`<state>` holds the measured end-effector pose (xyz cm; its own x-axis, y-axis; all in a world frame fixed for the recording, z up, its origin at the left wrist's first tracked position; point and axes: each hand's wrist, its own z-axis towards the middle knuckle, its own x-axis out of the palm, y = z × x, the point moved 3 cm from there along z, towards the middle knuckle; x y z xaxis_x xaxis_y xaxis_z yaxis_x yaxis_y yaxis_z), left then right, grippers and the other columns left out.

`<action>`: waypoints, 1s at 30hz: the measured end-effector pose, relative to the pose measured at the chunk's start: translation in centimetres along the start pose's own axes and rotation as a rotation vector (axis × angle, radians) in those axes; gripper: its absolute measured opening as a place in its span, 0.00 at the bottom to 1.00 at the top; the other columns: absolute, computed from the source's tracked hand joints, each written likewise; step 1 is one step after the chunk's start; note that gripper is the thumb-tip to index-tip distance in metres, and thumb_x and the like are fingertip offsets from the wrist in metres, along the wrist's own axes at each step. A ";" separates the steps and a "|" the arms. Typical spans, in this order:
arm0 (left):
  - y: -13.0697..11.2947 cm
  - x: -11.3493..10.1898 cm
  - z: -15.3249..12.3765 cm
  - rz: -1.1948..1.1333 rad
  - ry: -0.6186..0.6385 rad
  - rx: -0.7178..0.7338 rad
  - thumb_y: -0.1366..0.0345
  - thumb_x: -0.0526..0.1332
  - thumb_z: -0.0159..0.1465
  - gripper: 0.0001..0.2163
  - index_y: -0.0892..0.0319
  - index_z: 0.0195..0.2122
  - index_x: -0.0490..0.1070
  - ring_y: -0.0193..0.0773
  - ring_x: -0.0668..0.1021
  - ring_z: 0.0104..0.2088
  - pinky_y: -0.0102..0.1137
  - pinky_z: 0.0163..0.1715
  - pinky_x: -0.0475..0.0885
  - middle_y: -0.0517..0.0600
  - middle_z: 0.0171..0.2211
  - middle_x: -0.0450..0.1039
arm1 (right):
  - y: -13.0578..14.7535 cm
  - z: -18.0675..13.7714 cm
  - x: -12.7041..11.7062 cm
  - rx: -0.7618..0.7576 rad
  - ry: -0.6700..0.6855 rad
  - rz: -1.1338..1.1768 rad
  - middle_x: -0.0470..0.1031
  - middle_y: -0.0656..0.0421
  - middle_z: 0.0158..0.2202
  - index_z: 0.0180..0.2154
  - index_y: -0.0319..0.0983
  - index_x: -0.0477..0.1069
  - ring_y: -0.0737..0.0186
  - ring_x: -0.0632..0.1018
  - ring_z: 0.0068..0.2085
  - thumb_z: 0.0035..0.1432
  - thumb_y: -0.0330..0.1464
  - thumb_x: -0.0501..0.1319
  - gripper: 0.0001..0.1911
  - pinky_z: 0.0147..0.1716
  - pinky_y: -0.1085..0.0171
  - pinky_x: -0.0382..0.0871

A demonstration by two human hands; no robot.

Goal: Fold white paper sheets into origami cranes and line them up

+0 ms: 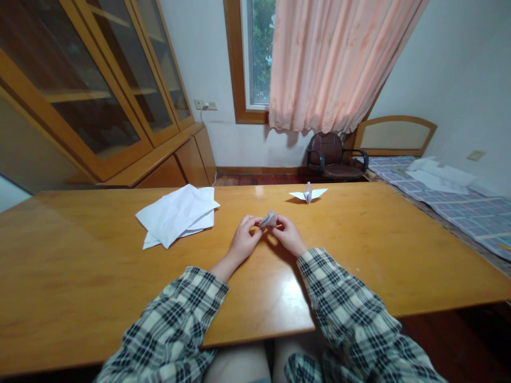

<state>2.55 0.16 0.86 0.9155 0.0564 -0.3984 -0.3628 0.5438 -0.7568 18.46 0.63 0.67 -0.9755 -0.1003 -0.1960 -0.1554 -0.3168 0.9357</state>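
Observation:
My left hand (244, 238) and my right hand (288, 234) meet over the middle of the wooden table (80, 276). Both pinch a small folded piece of white paper (269, 219) between their fingertips, held just above the tabletop. A finished white paper crane (307, 193) stands on the table a little beyond my right hand. To the left of my left hand lies a loose stack of white paper sheets (178, 214). Plaid sleeves cover both forearms.
A wooden cabinet with glass doors (99, 96) stands along the left wall. Behind the table are a dark office chair (334, 155), a window with a pink curtain (331, 64), and a bed (451, 197) at the right.

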 end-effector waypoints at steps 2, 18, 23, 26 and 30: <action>0.0 0.0 0.0 0.018 0.013 0.005 0.73 0.58 0.59 0.11 0.57 0.41 0.74 0.38 0.74 0.40 0.35 0.45 0.71 0.49 0.36 0.70 | 0.0 0.0 0.0 0.003 0.011 0.003 0.76 0.58 0.35 0.35 0.39 0.74 0.61 0.74 0.37 0.51 0.33 0.60 0.08 0.40 0.62 0.68; 0.2 0.2 0.0 0.041 0.056 -0.029 0.67 0.59 0.62 0.04 0.58 0.35 0.72 0.39 0.72 0.39 0.34 0.44 0.70 0.50 0.35 0.67 | 0.4 0.0 0.0 0.014 -0.018 0.005 0.77 0.57 0.35 0.34 0.40 0.76 0.59 0.75 0.36 0.51 0.35 0.64 0.08 0.38 0.61 0.67; 0.9 0.6 -0.2 -0.052 0.072 -0.112 0.63 0.58 0.64 0.07 0.58 0.40 0.71 0.41 0.75 0.41 0.35 0.44 0.70 0.51 0.38 0.72 | 0.4 0.0 0.0 -0.001 -0.003 -0.006 0.77 0.57 0.34 0.33 0.40 0.77 0.59 0.75 0.36 0.51 0.36 0.65 0.08 0.39 0.60 0.68; 1.4 0.9 -0.4 -0.108 0.093 -0.176 0.61 0.57 0.64 0.08 0.58 0.40 0.70 0.40 0.76 0.38 0.34 0.42 0.70 0.50 0.36 0.74 | 0.4 -0.1 0.1 0.009 0.004 -0.002 0.77 0.56 0.34 0.34 0.39 0.77 0.59 0.75 0.36 0.52 0.36 0.64 0.09 0.39 0.61 0.68; 2.0 1.1 -0.7 -0.131 0.090 -0.199 0.60 0.57 0.64 0.08 0.59 0.40 0.70 0.39 0.77 0.37 0.33 0.40 0.71 0.49 0.34 0.75 | 0.2 0.0 0.1 0.023 0.001 -0.006 0.77 0.56 0.34 0.34 0.39 0.77 0.59 0.75 0.36 0.52 0.36 0.64 0.09 0.38 0.61 0.68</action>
<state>2.74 0.74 -1.43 0.9412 -0.0832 -0.3276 -0.2769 0.3659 -0.8885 18.36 0.51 0.84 -0.9744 -0.0991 -0.2017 -0.1647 -0.2957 0.9410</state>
